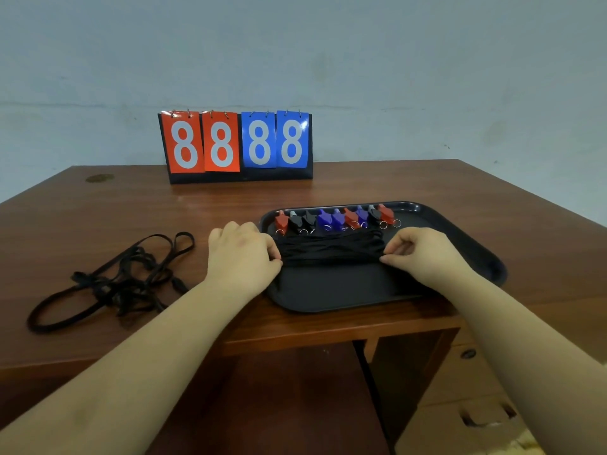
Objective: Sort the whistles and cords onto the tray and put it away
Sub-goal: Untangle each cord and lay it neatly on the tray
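Mid-step: laying a flat bundle of black woven cords across the dark plastic tray, just at 6 o'clock of the row of red, black and blue plastic whistles along its far rim. Left hand pinching the bundle's 9 o'clock end, fingers curled; right hand pinching the 3 o'clock end likewise. Best kept taut and level, lowered parallel to the whistles, released together. Still loose on the brown wooden worktop at 9 o'clock: a tangled heap of black cords, probably next.
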